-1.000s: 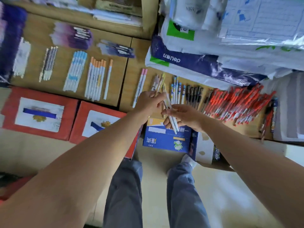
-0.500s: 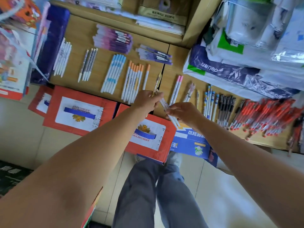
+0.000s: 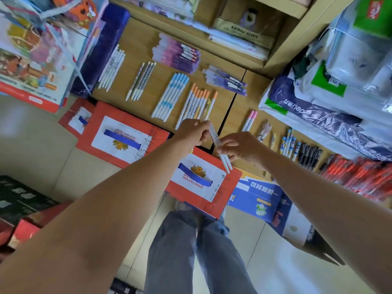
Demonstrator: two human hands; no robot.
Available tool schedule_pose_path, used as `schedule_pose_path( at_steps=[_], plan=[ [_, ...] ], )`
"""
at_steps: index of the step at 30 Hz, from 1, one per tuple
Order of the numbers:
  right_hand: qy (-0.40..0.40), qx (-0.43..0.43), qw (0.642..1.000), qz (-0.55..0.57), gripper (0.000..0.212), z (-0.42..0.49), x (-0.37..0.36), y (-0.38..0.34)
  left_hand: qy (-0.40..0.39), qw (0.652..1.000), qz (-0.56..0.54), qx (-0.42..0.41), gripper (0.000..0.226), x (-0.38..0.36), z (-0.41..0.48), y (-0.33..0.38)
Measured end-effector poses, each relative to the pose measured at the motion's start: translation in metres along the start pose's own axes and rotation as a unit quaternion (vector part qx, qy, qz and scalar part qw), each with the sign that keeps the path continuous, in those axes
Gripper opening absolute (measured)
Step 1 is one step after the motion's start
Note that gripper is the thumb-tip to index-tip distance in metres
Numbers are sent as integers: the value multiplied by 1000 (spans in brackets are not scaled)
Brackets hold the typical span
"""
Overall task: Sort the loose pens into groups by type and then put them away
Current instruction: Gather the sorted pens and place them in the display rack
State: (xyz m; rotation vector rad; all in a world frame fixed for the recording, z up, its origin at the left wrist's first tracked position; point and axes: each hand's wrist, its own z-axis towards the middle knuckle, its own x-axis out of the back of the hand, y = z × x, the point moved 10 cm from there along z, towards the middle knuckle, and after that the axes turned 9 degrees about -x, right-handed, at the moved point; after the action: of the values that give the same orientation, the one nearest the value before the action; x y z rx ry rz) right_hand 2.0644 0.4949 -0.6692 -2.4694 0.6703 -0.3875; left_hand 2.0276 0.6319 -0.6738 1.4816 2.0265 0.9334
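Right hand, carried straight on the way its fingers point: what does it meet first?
Most likely the left hand, which pinches the upper end of the same pens that the right hand holds. The hands look level, though depth is unclear.

Wooden shelf top [image 3: 250,88], two panels. Left panel: white pens [image 3: 111,67], patterned pens [image 3: 141,80], blue-capped pens [image 3: 170,95], orange-capped pens [image 3: 196,102], pale purple pens [image 3: 178,55], dark purple pens [image 3: 227,81]. Right panel: pink-capped pair [image 3: 250,120], blue-printed pens [image 3: 287,141], black pens [image 3: 308,153], red pens [image 3: 360,172], plastic bag [image 3: 318,115].
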Motion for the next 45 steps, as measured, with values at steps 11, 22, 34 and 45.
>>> schedule_pose_path(
  at_steps=[11, 22, 34, 45],
  plan=[
    [58, -39, 991, 112, 19, 42, -17, -56, 91, 994, 31, -48, 21, 127, 21, 7],
    [98, -78, 980, 153, 22, 134, -132, -212, 131, 977, 148, -80, 30, 332, 53, 32],
    [191, -139, 965, 110, 30, 240, -150, -226, 119, 982, 129, -70, 26, 351, 65, -11],
    [163, -132, 975, 71, 18, 263, -147, -223, 163, 984, 64, -33, 19, 356, 67, -32]
  ],
)
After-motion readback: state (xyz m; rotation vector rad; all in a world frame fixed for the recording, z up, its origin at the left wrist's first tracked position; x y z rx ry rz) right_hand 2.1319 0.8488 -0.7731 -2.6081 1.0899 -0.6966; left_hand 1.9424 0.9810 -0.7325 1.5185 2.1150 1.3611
